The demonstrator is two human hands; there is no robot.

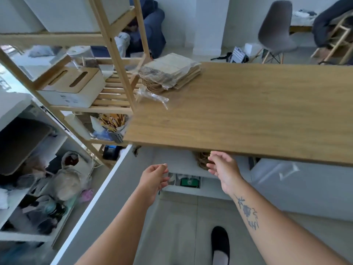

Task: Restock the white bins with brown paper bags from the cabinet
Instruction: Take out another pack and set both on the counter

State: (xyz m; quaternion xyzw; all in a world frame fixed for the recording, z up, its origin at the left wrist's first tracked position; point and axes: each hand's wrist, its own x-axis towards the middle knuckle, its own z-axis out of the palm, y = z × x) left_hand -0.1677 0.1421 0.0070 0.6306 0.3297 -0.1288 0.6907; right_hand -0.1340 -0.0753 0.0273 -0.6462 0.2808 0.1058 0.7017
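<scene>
A stack of brown paper bags [172, 70] wrapped in clear plastic lies at the far left end of the wooden counter [248, 115]. Under the counter's front edge, inside the open cabinet [183, 161], twine handles of more brown bags [200, 159] peek out. My right hand [222, 166] is stretched toward them with fingers apart, holding nothing. My left hand [154, 177] hovers lower left of it, fingers loosely curled and empty. A white box with a wooden slotted lid [74, 87] sits on the wooden rack [112, 98] at the left.
The white cabinet door [95, 197] stands open at my left. A crumpled clear plastic wrapper [152, 97] lies on the counter. Behind the door, white shelves hold cluttered items [57, 178]. A grey chair [277, 29] stands beyond the counter. My shoe [219, 243] is on the floor.
</scene>
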